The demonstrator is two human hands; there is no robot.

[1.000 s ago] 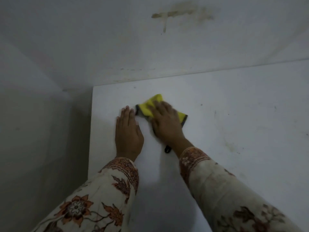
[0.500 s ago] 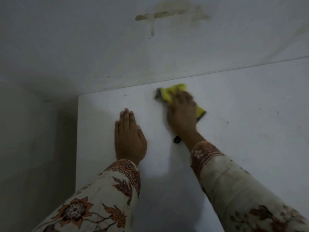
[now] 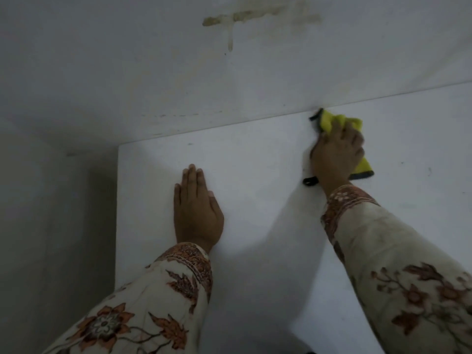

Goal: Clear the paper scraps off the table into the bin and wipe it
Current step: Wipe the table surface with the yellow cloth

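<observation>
Since a second ago the right hand [image 3: 336, 152] and its cloth have travelled from beside the left hand, near the bench's left edge, out to the far edge by the wall; left hand unmoved.

Wall [image 3: 153, 60]: white, runs along the bench's far edge. Yellowish-brown stain high up, a horizontal smear with one drip running down. Faint dark specks low down, just above the bench line.

Bench [image 3: 255, 162]: white top, its far-left corner in view. Far edge meets the wall. Shadowed gap off the left edge. A few small dark marks on the surface toward the right side.

Sleeves: cream fabric with an orange-brown floral print and patterned cuffs, left sleeve [image 3: 143, 307] and right sleeve [image 3: 398, 264], both coming in from the near side.

Left hand [image 3: 198, 210]: flat on the bench, palm down, fingers straight and together, pointing toward the far edge. Holds nothing. Sits nearer the left edge than the right hand does.

Right hand: fingers curled over the cloth, pressing it to the bench at the far edge.

Cloth [image 3: 329, 121]: yellow with a dark border, bunched under the right hand. One corner pokes out toward the wall, touching or just short of it. Another part shows on the hand's right side.

Small black loop [image 3: 310, 181]: lies on the bench just left of the right wrist; whether it belongs to the cloth I cannot tell.
</observation>
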